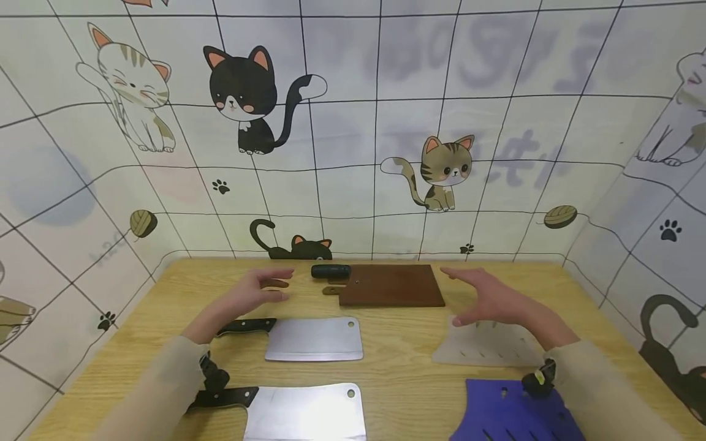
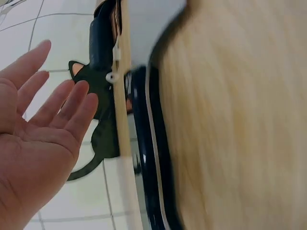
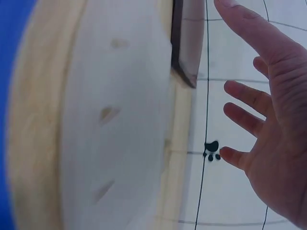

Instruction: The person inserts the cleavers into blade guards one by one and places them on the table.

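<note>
My left hand point(image 1: 248, 296) is held over the left part of the table, palm inward and fingers extended, holding nothing. Below it lies a cleaver point(image 1: 314, 340) with a black handle; a second, larger cleaver point(image 1: 306, 413) lies nearer to me. In the left wrist view the hand point(image 2: 43, 129) is beside a black cleaver handle point(image 2: 149, 148). My right hand point(image 1: 491, 297), thumb and fingers spread apart, hovers over a whitish slotted sheet point(image 1: 485, 349). Between the hands, further back, lies a brown board point(image 1: 391, 285) with a small handle, a thick black handle point(image 1: 331, 271) beside it.
A blue slotted sheet point(image 1: 513, 410) lies at the front right, partly under my right sleeve point(image 1: 601, 386) in the head view. The wooden table point(image 1: 402, 349) meets walls point(image 1: 353, 135) with printed cats and grid lines at the back and sides.
</note>
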Motion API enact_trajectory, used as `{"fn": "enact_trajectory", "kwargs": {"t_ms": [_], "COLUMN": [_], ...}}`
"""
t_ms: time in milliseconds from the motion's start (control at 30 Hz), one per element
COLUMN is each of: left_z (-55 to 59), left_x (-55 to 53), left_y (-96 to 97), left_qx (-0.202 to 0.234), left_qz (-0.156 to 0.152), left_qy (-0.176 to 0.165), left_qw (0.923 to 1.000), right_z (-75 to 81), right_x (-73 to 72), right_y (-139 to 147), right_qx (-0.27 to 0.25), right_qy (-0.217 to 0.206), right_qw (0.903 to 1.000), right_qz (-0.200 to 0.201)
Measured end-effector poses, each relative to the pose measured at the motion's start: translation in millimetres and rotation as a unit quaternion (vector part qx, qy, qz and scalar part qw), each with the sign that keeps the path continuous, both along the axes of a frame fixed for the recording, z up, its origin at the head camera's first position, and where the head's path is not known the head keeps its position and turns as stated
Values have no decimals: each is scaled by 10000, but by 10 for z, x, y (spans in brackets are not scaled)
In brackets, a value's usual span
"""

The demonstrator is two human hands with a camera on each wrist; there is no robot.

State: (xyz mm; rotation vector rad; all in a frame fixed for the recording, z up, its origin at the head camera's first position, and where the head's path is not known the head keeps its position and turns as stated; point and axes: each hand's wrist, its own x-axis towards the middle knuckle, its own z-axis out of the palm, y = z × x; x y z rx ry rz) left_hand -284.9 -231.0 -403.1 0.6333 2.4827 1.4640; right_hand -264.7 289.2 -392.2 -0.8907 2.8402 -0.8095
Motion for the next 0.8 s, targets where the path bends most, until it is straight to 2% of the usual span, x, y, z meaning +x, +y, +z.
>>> {"fn": "enact_trajectory", "kwargs": {"t_ms": [200, 400, 567, 667, 800], "left_z": [11, -37, -125, -185, -251], "left_x": [276, 475, 568, 607, 636], "left_y": [-346, -634, -792, -848, -890], "left_qx": [-115, -114, -164, -230, -231], "left_qz": [44, 286, 414, 525, 665], "left_qy": [110, 359, 520, 493, 408], "left_qw": [9999, 9989, 9977, 9971, 9967], "right_z": [-105, -199, -300, -342, -370], "right_x": [175, 285, 349, 378, 381], "right_y": [218, 399, 543, 586, 602], "right_qx": [16, 172, 506, 567, 521], "right_qy": [6, -92, -224, -332, -243], "right_qw": [10000, 9997, 9983, 9976, 9983], "right_qz": [-50, -125, -188, -195, -88]}}
